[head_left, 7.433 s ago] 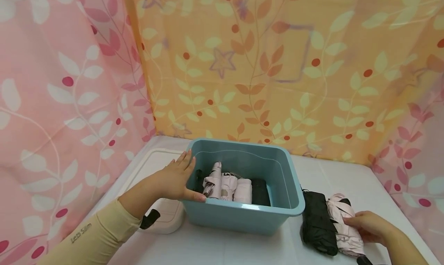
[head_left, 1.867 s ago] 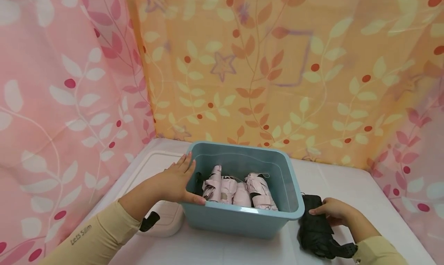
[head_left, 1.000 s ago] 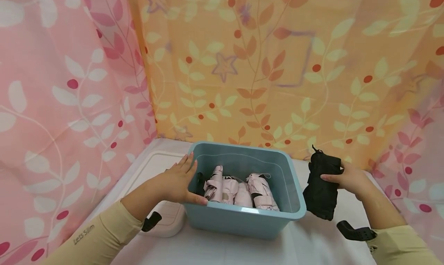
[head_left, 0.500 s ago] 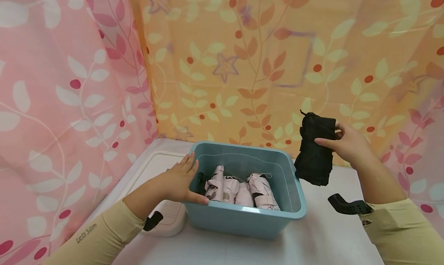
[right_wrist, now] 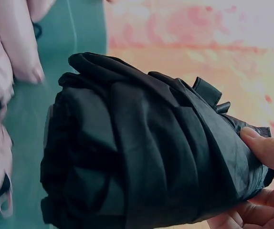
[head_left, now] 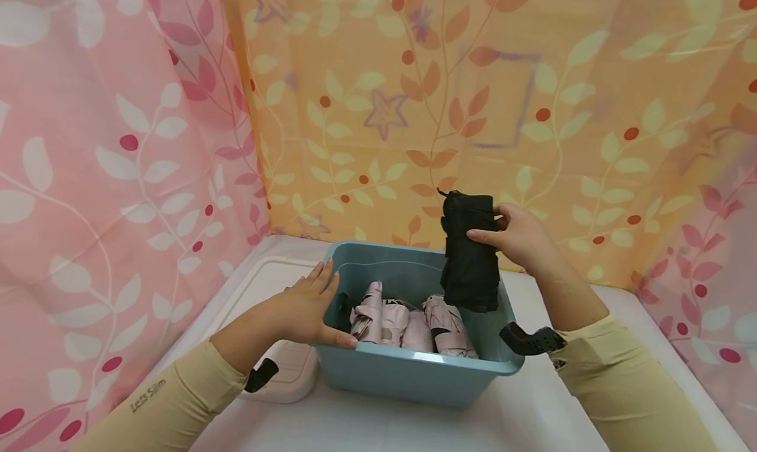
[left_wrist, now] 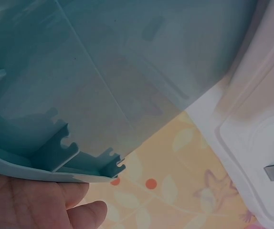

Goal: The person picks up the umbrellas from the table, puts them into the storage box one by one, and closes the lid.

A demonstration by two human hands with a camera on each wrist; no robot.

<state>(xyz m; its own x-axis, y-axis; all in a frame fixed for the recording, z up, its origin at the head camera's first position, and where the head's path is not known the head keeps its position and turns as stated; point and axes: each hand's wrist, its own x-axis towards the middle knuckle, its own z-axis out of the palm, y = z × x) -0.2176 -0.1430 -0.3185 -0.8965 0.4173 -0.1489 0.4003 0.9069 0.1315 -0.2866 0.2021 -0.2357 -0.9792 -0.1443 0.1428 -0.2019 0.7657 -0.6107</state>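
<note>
My right hand (head_left: 523, 236) pinches a black folded umbrella (head_left: 470, 261) between thumb and fingers, upright over the right part of a blue plastic bin (head_left: 414, 376). In the right wrist view the umbrella's pleated black cloth (right_wrist: 142, 143) fills the middle, with the thumb (right_wrist: 266, 148) on its narrow end. Inside the bin several pale pink folded umbrellas (head_left: 418, 330) lie side by side; the rightmost pink umbrella (head_left: 446, 320) has a black patch. My left hand (head_left: 301, 311) rests on the bin's left front corner, fingers spread and thumb along the front rim.
A white lid (head_left: 284, 373) lies on the white-covered table (head_left: 367, 432), left of the bin and partly behind the left arm. A yellow leaf-patterned curtain (head_left: 384, 143) hangs close behind, and pink curtains (head_left: 77, 209) stand at the sides.
The right hand has lifted the black umbrella off the table and carried it left over the bin. Earlier, a pink umbrella went from the table into the bin. The left hand stays put.
</note>
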